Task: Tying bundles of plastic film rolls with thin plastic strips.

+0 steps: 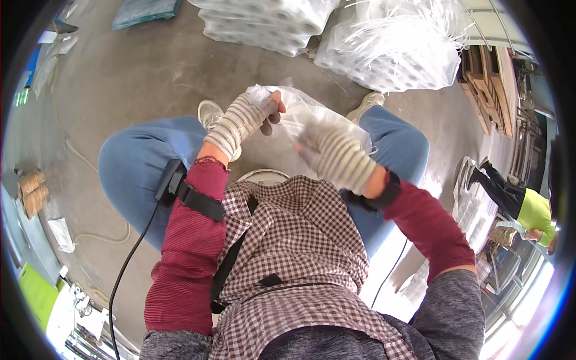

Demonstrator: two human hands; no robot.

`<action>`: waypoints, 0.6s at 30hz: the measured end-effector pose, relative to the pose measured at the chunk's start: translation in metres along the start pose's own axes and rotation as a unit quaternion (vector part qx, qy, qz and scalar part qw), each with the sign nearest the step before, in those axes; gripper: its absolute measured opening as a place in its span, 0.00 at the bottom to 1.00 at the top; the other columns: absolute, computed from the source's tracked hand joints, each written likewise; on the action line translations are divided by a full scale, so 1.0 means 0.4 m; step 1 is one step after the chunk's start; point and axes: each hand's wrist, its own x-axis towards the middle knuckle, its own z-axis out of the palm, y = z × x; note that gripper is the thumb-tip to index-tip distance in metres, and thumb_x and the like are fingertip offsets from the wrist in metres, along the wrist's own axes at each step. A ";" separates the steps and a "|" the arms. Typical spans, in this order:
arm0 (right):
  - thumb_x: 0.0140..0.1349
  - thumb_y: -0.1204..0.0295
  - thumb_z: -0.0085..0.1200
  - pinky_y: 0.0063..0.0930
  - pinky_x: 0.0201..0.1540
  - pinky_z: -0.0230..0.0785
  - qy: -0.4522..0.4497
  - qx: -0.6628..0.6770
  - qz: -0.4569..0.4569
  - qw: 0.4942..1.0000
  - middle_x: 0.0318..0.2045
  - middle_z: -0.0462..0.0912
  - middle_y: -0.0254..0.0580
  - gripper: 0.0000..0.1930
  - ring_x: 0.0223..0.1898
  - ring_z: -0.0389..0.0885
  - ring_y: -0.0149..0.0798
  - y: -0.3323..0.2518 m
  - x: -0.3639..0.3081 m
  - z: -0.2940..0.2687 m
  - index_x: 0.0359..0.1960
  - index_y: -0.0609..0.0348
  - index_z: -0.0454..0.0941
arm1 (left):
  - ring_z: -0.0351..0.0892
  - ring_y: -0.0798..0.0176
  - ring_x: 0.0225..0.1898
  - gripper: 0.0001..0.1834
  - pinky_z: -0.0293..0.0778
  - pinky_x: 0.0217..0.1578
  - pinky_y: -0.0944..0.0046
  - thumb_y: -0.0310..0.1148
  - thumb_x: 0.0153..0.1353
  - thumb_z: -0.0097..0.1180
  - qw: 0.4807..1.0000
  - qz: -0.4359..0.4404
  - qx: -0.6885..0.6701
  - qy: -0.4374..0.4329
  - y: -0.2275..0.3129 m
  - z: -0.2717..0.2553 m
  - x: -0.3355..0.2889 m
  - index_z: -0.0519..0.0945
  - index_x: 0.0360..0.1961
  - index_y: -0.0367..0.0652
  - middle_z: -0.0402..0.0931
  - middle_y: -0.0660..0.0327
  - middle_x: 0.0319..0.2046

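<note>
Nearest to my camera: a checked apron [300, 240] over the lap and dark red sleeves [186, 252] running up from the lower edge. Beyond these, my left hand [249, 117], in a striped fingerless glove, is closed around the upper left corner of a clear plastic bag [312, 117], thumb and fingertips pinching the film. My right hand [333, 153], gloved alike and blurred, lies against the bag's lower right side; whether its fingers grip the film I cannot tell. The bag is held in the air above the knees, between blue-trousered legs [138, 168]; a round white rim [264, 175] shows below it. Two pale shoes [210, 113] rest on the grey concrete floor [150, 66]. Farther off: wrapped stacks of white rolls [264, 24], a bundle of clear plastic strips [402, 42], wooden pallets [480, 90]. At far right, a person in a yellow-green top [534, 213].
</note>
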 end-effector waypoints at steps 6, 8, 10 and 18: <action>0.63 0.56 0.43 0.27 0.48 0.69 -0.070 0.227 0.009 0.971 0.35 0.79 0.48 0.21 0.41 0.77 0.42 0.019 -0.146 0.013 0.41 0.65 0.76 | 0.70 0.70 0.16 0.20 0.63 0.16 0.73 0.51 0.59 0.51 0.997 -0.015 -0.080 0.017 0.042 0.026 -0.040 0.75 0.26 0.43 0.73 0.63 0.20; 0.63 0.55 0.44 0.26 0.48 0.69 0.067 0.312 -0.030 0.947 0.34 0.78 0.45 0.21 0.41 0.77 0.40 0.003 -0.125 -0.012 0.39 0.64 0.76 | 0.62 0.74 0.12 0.20 0.52 0.10 0.77 0.50 0.59 0.52 0.963 -0.016 -0.266 0.043 0.039 0.049 -0.053 0.71 0.20 0.45 0.67 0.66 0.15; 0.64 0.56 0.45 0.22 0.35 0.71 0.209 0.755 0.025 0.620 0.31 0.75 0.36 0.17 0.33 0.76 0.31 -0.037 -0.033 -0.017 0.33 0.59 0.73 | 0.57 0.75 0.11 0.21 0.50 0.10 0.77 0.50 0.59 0.52 0.946 -0.039 -0.318 0.049 0.010 0.050 -0.052 0.68 0.18 0.46 0.62 0.68 0.14; 0.66 0.59 0.41 0.18 0.14 0.46 0.130 0.746 0.061 0.651 0.12 0.58 0.23 0.16 0.11 0.52 0.22 0.074 -0.027 -0.012 0.21 0.51 0.64 | 0.43 0.76 0.08 0.20 0.40 0.07 0.75 0.45 0.60 0.51 0.899 -0.100 -0.383 0.188 -0.004 0.051 -0.020 0.63 0.15 0.51 0.50 0.74 0.10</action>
